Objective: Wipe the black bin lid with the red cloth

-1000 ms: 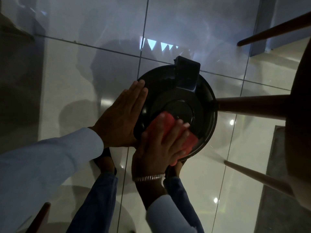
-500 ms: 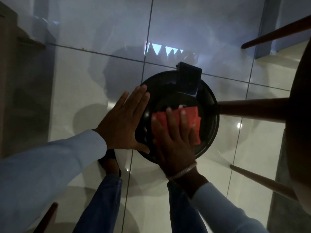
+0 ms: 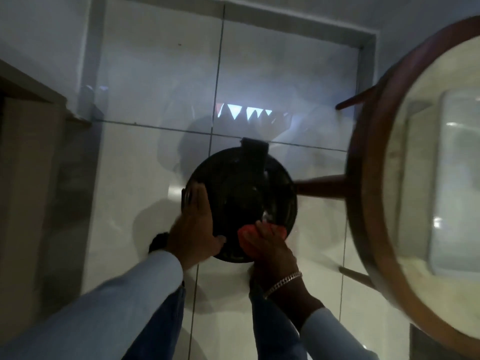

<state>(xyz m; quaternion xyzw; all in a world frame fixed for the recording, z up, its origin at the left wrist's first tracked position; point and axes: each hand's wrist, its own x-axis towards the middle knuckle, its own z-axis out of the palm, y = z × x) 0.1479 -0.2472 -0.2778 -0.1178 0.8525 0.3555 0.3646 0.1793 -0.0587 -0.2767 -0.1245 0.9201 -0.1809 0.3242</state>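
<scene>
**Two hands on the bin lid, cloth at the near edge**

Both my hands are on the black bin lid. The bin stands on the glossy white tile floor, seen from straight above, with its hinge block at the far side.

Left hand: flat against the left side of the lid, fingers straight and together pointing away from me, thumb splayed out along the near rim. Not gripping anything, just pressed on.

Right hand: on the near-right edge of the lid, fingers curled down over the red cloth, clamping it to the lid surface. Cloth is bunched; only the part left of my fingers and a sliver past the fingertips shows. Chain bracelet on that wrist.

Light blue sleeves on both arms, blue trousers below.

The round wooden table fills the right of the frame. One of its legs runs in from the right and its end reaches the right rim of the lid; touching or just above, I can't tell. Frame is motion-blurred.
</scene>
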